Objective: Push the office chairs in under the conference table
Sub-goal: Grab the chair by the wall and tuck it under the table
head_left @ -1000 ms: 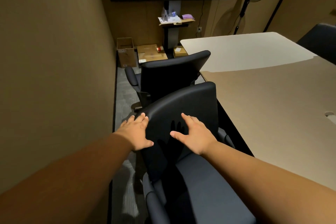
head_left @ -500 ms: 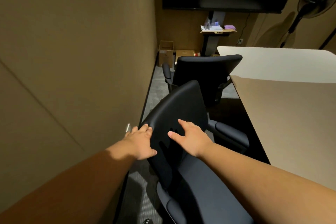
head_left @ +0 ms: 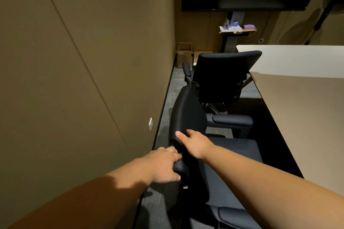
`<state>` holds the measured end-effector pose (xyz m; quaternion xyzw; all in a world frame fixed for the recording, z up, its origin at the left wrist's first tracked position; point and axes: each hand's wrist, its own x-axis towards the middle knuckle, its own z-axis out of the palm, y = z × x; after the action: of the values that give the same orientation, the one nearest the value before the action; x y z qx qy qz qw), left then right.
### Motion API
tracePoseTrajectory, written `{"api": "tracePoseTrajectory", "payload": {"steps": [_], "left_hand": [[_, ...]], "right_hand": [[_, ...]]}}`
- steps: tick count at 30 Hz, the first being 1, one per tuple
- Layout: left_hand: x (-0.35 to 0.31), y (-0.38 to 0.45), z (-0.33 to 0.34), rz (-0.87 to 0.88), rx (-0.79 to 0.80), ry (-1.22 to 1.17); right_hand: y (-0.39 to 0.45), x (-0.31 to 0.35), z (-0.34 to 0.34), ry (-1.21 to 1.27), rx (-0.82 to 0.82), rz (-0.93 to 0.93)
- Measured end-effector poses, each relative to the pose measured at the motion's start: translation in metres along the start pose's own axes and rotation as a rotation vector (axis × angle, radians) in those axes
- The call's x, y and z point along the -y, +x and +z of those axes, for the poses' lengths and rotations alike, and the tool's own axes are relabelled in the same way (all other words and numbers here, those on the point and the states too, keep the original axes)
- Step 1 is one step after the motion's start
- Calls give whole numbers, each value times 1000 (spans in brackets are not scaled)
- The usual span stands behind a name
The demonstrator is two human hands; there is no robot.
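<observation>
**Near chair not yet under table**

Our left hand grips the near chair's backrest edge; our right hand presses flat, fingers straight, on its front. Seat faces the conference table. Risk: its armrest catching the table edge, or bumping the far chair.

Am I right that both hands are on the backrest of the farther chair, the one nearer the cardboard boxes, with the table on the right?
Not quite. The head view shows the left hand and right hand on the backrest of the nearer chair, not the farther chair nearer the cardboard boxes. The table is on the right, as you say.
</observation>
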<state>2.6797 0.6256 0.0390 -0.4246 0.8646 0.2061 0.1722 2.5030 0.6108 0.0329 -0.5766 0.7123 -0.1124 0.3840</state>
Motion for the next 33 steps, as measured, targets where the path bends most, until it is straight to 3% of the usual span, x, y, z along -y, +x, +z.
{"api": "tracePoseTrajectory", "payload": {"steps": [5,9,20,28,33], "left_hand": [[-26,-49,37,147,67,14],[-38,-77,66,276,60,167],[4,-80,51,29,-119,305],[-25,-36,60,88,-207,316],[-61,-8,70,122,-155,355]], "right_hand": [[-46,0,38,67,-18,87],[-84,-10,63,-22,-89,180],[-168,-84,77,-249,-264,358],[-207,-147,56,-438,-334,412],[-221,-190,37,-552,-326,341]]}}
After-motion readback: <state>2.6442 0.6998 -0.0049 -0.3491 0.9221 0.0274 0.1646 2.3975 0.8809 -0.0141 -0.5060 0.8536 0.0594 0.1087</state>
